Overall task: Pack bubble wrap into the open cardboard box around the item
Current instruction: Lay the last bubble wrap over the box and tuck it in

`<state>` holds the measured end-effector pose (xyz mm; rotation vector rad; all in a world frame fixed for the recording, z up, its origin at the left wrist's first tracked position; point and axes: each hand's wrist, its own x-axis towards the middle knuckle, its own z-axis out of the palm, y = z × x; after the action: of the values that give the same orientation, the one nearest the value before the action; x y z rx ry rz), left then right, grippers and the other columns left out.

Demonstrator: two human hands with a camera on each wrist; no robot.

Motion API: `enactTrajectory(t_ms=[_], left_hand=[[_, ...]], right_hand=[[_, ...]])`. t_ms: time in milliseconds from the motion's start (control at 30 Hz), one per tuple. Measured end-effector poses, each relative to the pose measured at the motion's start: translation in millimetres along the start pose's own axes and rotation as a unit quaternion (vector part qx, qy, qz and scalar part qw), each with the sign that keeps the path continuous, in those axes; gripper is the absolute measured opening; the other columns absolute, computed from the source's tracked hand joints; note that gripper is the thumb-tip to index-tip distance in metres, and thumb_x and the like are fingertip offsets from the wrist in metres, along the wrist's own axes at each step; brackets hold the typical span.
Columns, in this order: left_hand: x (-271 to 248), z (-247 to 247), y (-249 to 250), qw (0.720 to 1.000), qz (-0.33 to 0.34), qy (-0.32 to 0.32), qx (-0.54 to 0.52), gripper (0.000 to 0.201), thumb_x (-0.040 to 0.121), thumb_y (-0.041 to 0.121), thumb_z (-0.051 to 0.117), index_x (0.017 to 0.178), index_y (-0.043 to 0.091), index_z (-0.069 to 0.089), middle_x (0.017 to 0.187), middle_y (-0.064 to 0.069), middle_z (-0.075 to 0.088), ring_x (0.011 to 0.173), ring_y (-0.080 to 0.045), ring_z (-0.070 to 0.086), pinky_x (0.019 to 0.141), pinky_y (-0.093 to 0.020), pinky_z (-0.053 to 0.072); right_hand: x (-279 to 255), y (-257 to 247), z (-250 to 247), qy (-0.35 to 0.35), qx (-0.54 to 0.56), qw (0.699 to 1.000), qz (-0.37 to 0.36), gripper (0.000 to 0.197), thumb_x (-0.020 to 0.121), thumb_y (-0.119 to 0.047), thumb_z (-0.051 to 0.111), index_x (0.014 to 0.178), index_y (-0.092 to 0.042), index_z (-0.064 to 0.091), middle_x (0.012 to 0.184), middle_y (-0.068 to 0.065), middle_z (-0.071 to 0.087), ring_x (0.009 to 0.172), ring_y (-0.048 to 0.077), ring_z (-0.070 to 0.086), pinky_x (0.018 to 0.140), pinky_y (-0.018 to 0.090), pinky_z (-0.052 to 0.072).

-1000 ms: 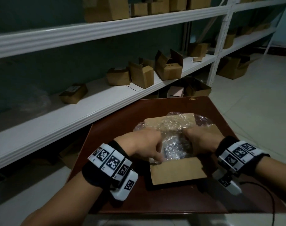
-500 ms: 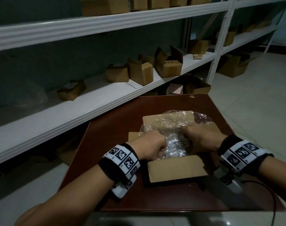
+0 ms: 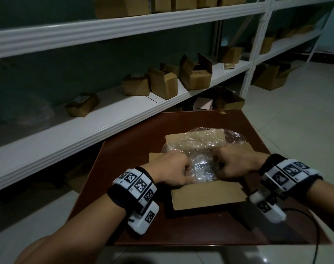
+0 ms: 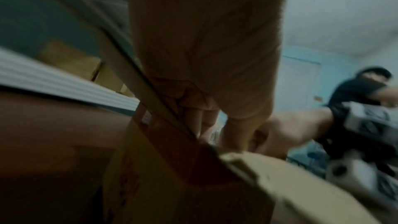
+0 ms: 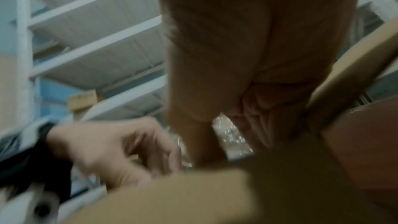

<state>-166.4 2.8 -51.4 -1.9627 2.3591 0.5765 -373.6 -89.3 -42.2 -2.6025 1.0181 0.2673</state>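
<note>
An open cardboard box (image 3: 206,195) is seen at the lower centre of the head view, standing on a dark red-brown table (image 3: 181,231), with its flaps folded outward. Clear bubble wrap (image 3: 202,147) is heaped in the box's opening and spills over the far flap toward the upper right of the box. The item inside is covered by the wrap and cannot be made out.

The left hand (image 3: 172,171) is placed at the left side of the opening, its fingers curled down into the wrap; the right hand (image 3: 234,164) is placed at the right side, likewise curled around the plastic. The wrap is gripped by both hands, which sit close together with a crumpled shiny patch between them. In the left wrist view the curled fingers (image 4: 201,120) are shown just beside a raised flap; both wrist views are blurred.

White shelving (image 3: 124,119) bearing several small cardboard boxes (image 3: 163,84) runs across the upper left of the head view.
</note>
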Motion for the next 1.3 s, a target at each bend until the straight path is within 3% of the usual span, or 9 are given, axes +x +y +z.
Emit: enactTrajectory(t_ms=[333,500,567,700,867,1033,1133,1233,1300], left_hand=[[15,5,3,0.997,-0.027,0.024,0.064,0.040,0.075,0.048,0.086,0.073,0.012,0.070,0.071,-0.002,0.070,0.071,-0.018,0.069,0.070,-0.039,0.062],[20,7,-1,0.997,-0.012,0.026,0.065,0.035,0.075,0.042,0.087,0.070,0.015,0.066,0.068,0.000,0.068,0.067,-0.017,0.066,0.065,-0.035,0.060],[21,7,-1,0.997,-0.005,0.026,0.071,0.039,0.075,0.048,0.085,0.069,0.016,0.065,0.067,-0.001,0.068,0.064,-0.018,0.064,0.060,-0.033,0.057],[20,5,0,0.997,0.002,0.022,0.072,0.032,0.074,0.042,0.083,0.069,0.015,0.066,0.068,-0.003,0.069,0.064,-0.019,0.066,0.064,-0.039,0.062],[13,4,2,0.997,0.027,0.025,0.074,0.038,0.081,0.047,0.080,0.076,0.011,0.070,0.072,-0.005,0.072,0.067,-0.021,0.067,0.056,-0.029,0.051],[2,0,4,1.000,0.014,-0.003,0.020,0.047,0.088,0.054,0.075,0.086,0.007,0.072,0.085,-0.013,0.073,0.078,-0.028,0.068,0.059,-0.035,0.048],[-4,-6,9,1.000,0.017,-0.007,0.010,0.041,0.091,0.054,0.071,0.092,0.013,0.073,0.090,-0.009,0.074,0.081,-0.026,0.068,0.062,-0.036,0.050],[-14,-17,10,0.998,0.047,0.035,0.021,0.028,0.093,0.048,0.072,0.096,0.021,0.074,0.091,0.003,0.071,0.081,-0.014,0.066,0.065,-0.030,0.051],[-23,-30,9,0.983,0.103,0.153,0.014,0.016,0.093,0.039,0.074,0.094,0.023,0.075,0.087,0.008,0.071,0.077,-0.008,0.066,0.070,-0.030,0.056]], right_hand=[[-5,-1,3,0.015,0.012,1.000,-0.017,0.046,0.080,-0.056,0.079,0.113,-0.026,0.069,0.104,-0.012,0.071,0.093,0.006,0.068,0.086,0.031,0.059],[-21,-5,-20,0.127,0.043,0.982,-0.135,0.025,0.094,-0.036,0.070,0.115,-0.025,0.077,0.104,-0.013,0.078,0.089,-0.005,0.071,0.081,0.019,0.059],[-23,-13,-24,0.090,0.132,0.978,-0.135,0.016,0.095,-0.036,0.070,0.100,-0.025,0.081,0.088,-0.014,0.078,0.075,-0.001,0.070,0.070,0.021,0.056],[-21,-26,-11,-0.057,0.127,0.984,-0.111,0.047,0.095,-0.058,0.061,0.086,-0.014,0.075,0.077,0.012,0.070,0.067,0.033,0.060,0.062,0.046,0.048],[-12,-31,-7,-0.113,0.132,0.985,0.014,0.053,0.101,-0.053,0.053,0.099,-0.002,0.069,0.081,0.003,0.063,0.070,0.015,0.052,0.058,0.022,0.042],[-4,-29,7,-0.121,0.119,0.983,0.072,0.052,0.097,-0.056,0.054,0.113,-0.009,0.069,0.108,0.010,0.071,0.087,0.016,0.060,0.077,0.031,0.046],[-1,-30,9,-0.123,0.148,0.979,0.065,0.068,0.078,-0.076,0.056,0.095,-0.012,0.072,0.087,0.004,0.069,0.075,0.015,0.057,0.072,0.033,0.045],[-4,-29,12,-0.123,0.168,0.976,0.055,0.049,0.090,-0.065,0.059,0.078,-0.019,0.066,0.067,-0.004,0.059,0.059,0.012,0.051,0.061,0.030,0.042],[-6,-29,13,-0.117,0.176,0.976,0.045,0.042,0.096,-0.057,0.059,0.072,-0.023,0.064,0.060,-0.007,0.058,0.053,0.010,0.049,0.059,0.029,0.041]])
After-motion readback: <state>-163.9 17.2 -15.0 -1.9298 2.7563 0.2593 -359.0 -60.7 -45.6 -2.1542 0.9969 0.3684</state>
